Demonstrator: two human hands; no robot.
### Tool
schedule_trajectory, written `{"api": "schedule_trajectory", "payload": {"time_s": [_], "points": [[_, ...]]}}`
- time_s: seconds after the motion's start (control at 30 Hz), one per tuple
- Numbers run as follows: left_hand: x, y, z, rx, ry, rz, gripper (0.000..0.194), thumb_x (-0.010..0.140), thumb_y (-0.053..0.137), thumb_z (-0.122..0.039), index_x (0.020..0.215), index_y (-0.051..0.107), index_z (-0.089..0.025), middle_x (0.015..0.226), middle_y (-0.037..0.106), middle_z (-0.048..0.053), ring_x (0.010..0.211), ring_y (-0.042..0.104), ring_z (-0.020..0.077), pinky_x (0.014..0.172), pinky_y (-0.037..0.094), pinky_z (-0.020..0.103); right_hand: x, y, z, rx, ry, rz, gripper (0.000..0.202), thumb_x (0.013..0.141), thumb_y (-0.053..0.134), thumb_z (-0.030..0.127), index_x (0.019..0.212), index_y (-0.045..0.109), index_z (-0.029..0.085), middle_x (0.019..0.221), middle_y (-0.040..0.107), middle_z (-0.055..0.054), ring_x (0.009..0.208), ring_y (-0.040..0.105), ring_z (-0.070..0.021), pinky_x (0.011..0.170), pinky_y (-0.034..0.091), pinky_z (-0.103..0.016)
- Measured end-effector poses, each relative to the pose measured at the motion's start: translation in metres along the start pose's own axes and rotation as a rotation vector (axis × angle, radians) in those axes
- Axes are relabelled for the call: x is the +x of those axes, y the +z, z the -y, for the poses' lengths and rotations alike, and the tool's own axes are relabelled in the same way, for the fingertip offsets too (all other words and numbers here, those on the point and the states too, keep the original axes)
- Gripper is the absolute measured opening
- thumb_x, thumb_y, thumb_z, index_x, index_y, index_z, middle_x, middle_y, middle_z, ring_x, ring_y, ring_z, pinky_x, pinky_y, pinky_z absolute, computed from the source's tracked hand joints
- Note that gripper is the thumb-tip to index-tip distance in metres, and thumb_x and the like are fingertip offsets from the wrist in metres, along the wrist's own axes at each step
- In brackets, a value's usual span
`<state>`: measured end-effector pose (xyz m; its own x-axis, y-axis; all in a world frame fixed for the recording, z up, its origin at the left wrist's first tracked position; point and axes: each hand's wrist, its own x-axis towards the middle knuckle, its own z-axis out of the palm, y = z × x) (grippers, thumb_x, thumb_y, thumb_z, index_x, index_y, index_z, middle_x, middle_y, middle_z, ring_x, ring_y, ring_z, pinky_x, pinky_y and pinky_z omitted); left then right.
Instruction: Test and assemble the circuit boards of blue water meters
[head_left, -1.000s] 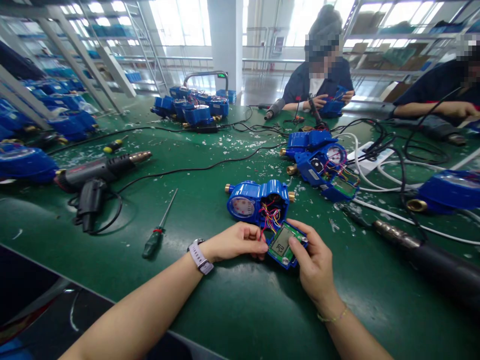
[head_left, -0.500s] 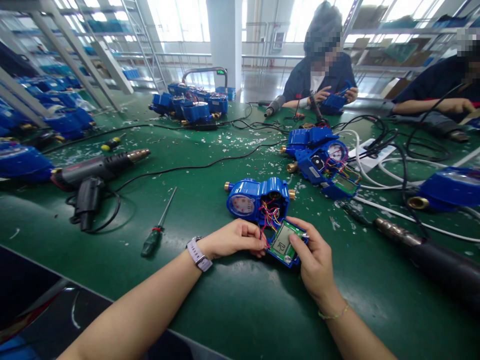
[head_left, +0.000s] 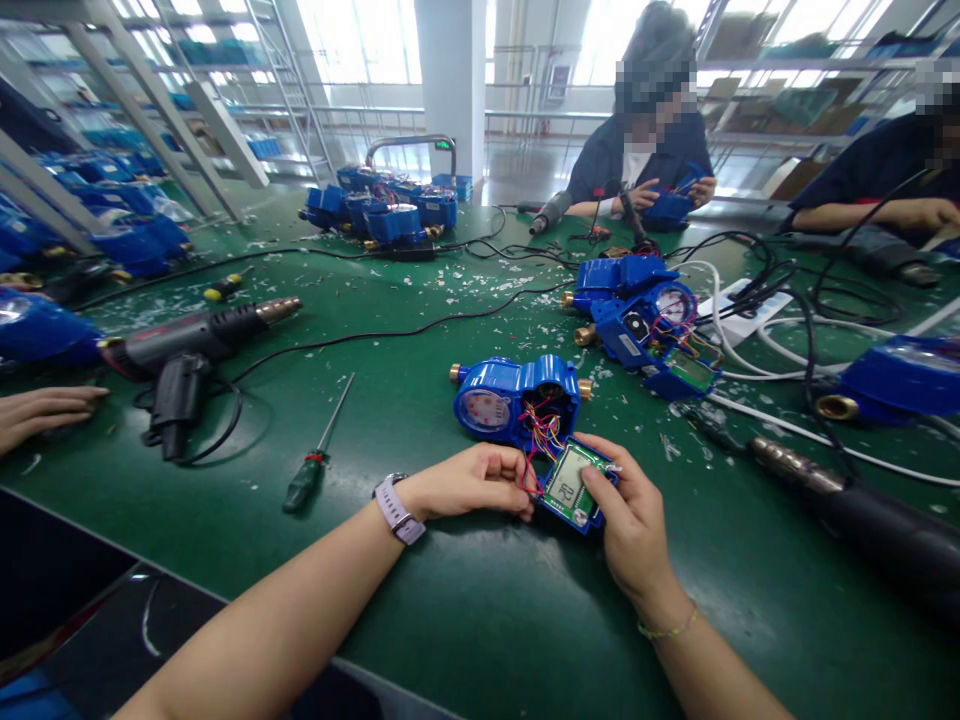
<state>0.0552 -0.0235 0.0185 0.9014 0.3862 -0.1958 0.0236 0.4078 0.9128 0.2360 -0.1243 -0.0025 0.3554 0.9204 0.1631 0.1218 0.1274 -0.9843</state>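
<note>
A blue water meter point(head_left: 517, 385) lies on the green table with its round dial at the left and its wiring compartment uncovered. Coloured wires point(head_left: 546, 428) run from it to a green circuit board point(head_left: 571, 482) with a lit display, set in a blue cover. My right hand point(head_left: 630, 515) grips this board by its right side, thumb on the display's edge. At the board's left edge, my left hand point(head_left: 499, 482) is closed, thumb and fingers pinched at thin red wires point(head_left: 534, 482). The tips of the left fingers are partly hidden.
A green-handled screwdriver point(head_left: 307, 480) and a heat gun point(head_left: 187, 350) lie to the left; another person's hand point(head_left: 45, 415) rests beyond. More opened meters point(head_left: 637, 320) and a second heat gun point(head_left: 847, 500) lie at right. Cables cross the table; co-workers point(head_left: 645, 150) sit opposite.
Another person's hand has come into view at the left edge. My left hand has shifted slightly at the wires, and the board has turned slightly in my right hand.
</note>
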Motion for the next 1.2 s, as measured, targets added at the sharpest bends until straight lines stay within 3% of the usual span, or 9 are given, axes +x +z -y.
{"api": "schedule_trajectory", "payload": {"time_s": [0.27,0.6,0.8,0.9,1.2], "points": [[0.0,0.003,-0.002,0.034,0.009,-0.023,0.033,0.065,0.083,-0.037,0.071,0.062,-0.013,0.068,0.066,0.0,0.065,0.059,0.0095,0.069,0.045,0.024,0.001,0.003,0.0,0.069,0.061,0.003,0.028,0.086,0.062,0.037,0.11,0.065,0.022,0.089,0.068,-0.003,0.071,0.06,-0.02,0.062,0.049,-0.029],[0.004,0.008,0.004,-0.099,-0.004,-0.117,0.038,0.062,0.085,-0.038,0.072,0.059,-0.013,0.065,0.065,0.0,0.065,0.063,0.0105,0.068,0.047,0.022,-0.002,0.007,-0.002,0.135,0.09,-0.051,0.037,0.088,0.065,0.039,0.119,0.059,0.02,0.099,0.068,-0.007,0.079,0.063,-0.0225,0.068,0.052,-0.032],[0.002,0.009,0.0,-0.177,0.017,-0.177,0.037,0.059,0.085,-0.038,0.069,0.059,-0.013,0.063,0.065,0.001,0.062,0.064,0.0117,0.063,0.047,0.021,-0.002,0.003,0.011,0.207,-0.017,0.14,0.054,0.087,0.069,0.04,0.134,0.047,0.025,0.123,0.061,-0.006,0.106,0.061,-0.0246,0.091,0.05,-0.036],[0.001,0.008,-0.002,-0.203,0.044,-0.231,0.035,0.058,0.085,-0.036,0.066,0.059,-0.013,0.061,0.063,-0.001,0.06,0.063,0.0112,0.061,0.045,0.021,-0.002,0.004,0.017,0.223,-0.026,0.21,0.063,0.083,0.075,0.034,0.136,0.042,0.026,0.124,0.061,-0.006,0.107,0.062,-0.0234,0.095,0.05,-0.036],[0.005,0.007,-0.002,-0.242,0.08,-0.37,0.034,0.058,0.085,-0.033,0.067,0.059,-0.013,0.062,0.063,-0.002,0.057,0.058,0.0072,0.062,0.044,0.02,0.0,0.012,0.004,0.026,-0.02,-0.008,0.073,0.074,0.08,0.039,0.135,0.044,0.022,0.131,0.053,-0.013,0.115,0.056,-0.0319,0.103,0.043,-0.051]]}}
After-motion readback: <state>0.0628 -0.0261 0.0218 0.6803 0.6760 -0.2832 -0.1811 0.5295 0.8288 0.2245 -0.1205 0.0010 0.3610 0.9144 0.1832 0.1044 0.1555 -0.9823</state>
